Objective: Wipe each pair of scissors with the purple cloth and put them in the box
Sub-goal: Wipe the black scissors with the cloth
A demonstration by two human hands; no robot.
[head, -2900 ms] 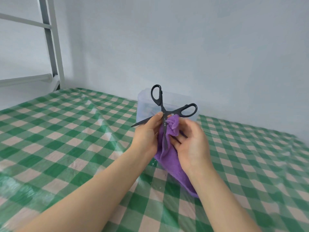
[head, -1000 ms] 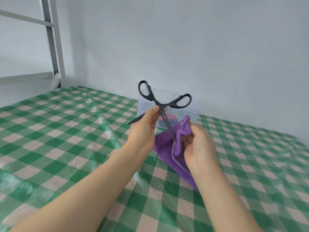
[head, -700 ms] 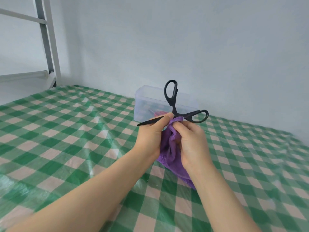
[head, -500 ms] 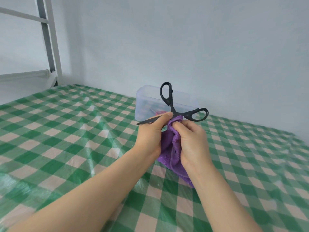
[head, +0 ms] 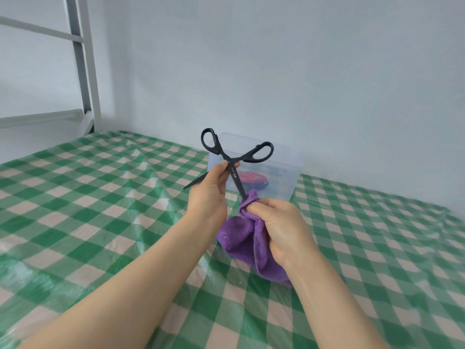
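1. Far left: a gray metal frame (head: pixel 83 71) stands by the wall. A green-checked table cover (head: pixel 100 197) fills the foreground.
2. Left hand (head: pixel 208 195): thumb & fingers pinch the black scissors (head: pixel 235 172) near the pivot. Handles are up top and the blades are spread wide, w/ one tip poking out left past the hand.
3. Centre: the other blade runs down into the purple cloth (head: pixel 241 238), whose loose end drapes onto the table.
4. Right hand (head: pixel 281 222): fingers are curled tight, bunching cloth round that blade's tip.
5. Behind: a clear box (head: pixel 289 170) sits near the wall w/ what looks like a red-handled pair (head: pixel 251 177) inside. The black pair is not yet in.
6. Risks: w/ blades gaping, a fast pull thru thin cloth could nick the right fingers. The light pinch at the pivot could let the pair swing or drop. The bare left tip could snag the cover.
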